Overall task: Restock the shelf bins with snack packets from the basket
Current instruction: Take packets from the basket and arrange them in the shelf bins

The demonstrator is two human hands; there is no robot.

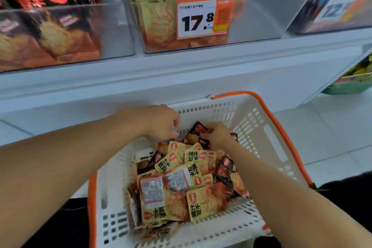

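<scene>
White plastic with an orange rim, the basket (255, 127) sits below the shelf (181, 70), piled with yellow snack packets (187, 169) and black ones. We have both hands at its far end: our right hand (218, 135) pinches a black packet (199, 129) in its curled fingers, and our left hand (161, 122) hovers beside it, fingers curled, though we cannot tell whether they hold anything. Above, a clear bin (251, 16) holds matching yellow packets behind a 17.8 price tag (198, 18).
</scene>
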